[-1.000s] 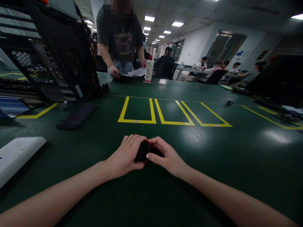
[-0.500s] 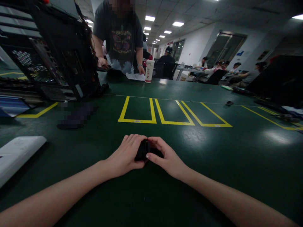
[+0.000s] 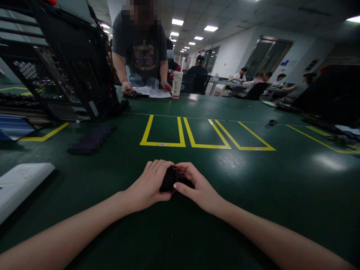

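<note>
A small black object (image 3: 167, 180), dark and boxy, is held low over or on the green table (image 3: 171, 236) in front of me. My left hand (image 3: 153, 180) is closed around its left side, fingers over the top and thumb below. From the right, my right hand (image 3: 195, 183) grips its edge, with the thumb at the near side and the fingers curled behind. The object's exact kind cannot be made out, since both hands hide much of it.
An open black computer case (image 3: 64, 63) stands at the left, with a white box (image 3: 25, 183) nearer me. Yellow tape outlines (image 3: 163, 144) mark the table ahead. A paper cup (image 3: 177, 84) stands by a person (image 3: 143, 52) across the table, whose hands rest near papers (image 3: 157, 92).
My hands and the black object stay almost still. Across the table, the person has shifted and the papers now lie flatter before them.
</note>
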